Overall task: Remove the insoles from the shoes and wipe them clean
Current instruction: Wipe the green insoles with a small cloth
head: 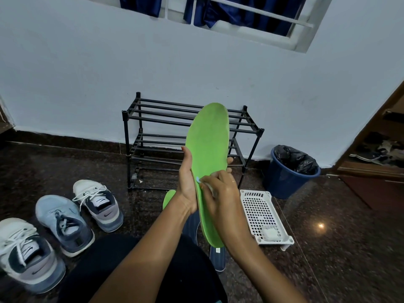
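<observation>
In front of the chest, above the lap: a green insole (207, 138) held close to upright, long axis running from the toe end, up and away toward the black shoe rack (153, 119), down to the heel end near the knees. Gripped along its left edge at about mid-length by the left hand (188, 186), thumb on the near face, fingers wrapped behind, tips showing past the right edge. Pressed against the near face just beside that grip, a white wipe (208, 185), pinched in the curled fingers of the right hand (220, 193), wrist crossing in front of the lower half and hiding part of the heel. Nearer of the two to the bare green surface: the right hand, with the whole forefoot lying above it along the axis. Judged from this, wiping under way, and the next stroke best carried lengthwise, up toward the toe, not across. On the floor to the left, three shoes (63, 224) standing side by side; just behind the left wrist, a second green insole (169, 197), lying flat, wiped or not impossible to tell.
</observation>
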`<state>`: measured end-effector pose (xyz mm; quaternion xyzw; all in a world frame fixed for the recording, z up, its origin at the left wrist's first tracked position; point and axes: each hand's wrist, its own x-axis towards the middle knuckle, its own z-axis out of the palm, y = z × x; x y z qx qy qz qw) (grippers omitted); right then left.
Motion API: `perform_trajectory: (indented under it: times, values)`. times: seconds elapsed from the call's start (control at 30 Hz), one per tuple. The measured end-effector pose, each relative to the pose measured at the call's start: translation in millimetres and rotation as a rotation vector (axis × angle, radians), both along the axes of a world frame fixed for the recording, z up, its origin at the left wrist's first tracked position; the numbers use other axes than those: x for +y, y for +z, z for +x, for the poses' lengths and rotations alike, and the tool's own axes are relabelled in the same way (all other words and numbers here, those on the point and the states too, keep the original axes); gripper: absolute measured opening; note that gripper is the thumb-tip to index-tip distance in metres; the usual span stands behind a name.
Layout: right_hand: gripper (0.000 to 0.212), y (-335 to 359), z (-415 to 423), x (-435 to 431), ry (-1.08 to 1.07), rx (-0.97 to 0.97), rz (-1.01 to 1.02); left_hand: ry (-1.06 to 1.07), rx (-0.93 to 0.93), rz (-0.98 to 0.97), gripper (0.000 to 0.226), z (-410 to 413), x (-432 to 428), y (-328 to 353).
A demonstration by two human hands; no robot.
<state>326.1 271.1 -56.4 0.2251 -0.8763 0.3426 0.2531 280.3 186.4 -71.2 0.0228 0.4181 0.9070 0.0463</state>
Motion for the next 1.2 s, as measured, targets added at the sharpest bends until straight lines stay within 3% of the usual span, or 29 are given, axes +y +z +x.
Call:
perform_trajectory:
  times: [0.3,0.53,0.87,1.2]
  values:
    - [0.008,10,-21,1,-0.093,0.010,0.010,-0.051,-0.018,0.031,0.100,4,1,4]
    - [0.012,0,0,-2,-0.006,-0.002,0.000,0.005,-0.001,0.021,0.097,2,0,1]
    - [0.008,9,-20,-1,-0.097,0.038,0.005,-0.035,-0.005,0.028,0.101,6,1,7]
    - [0.010,2,-3,0,-0.025,0.031,0.002,-0.016,-0.036,-0.008,0.095,4,1,5]
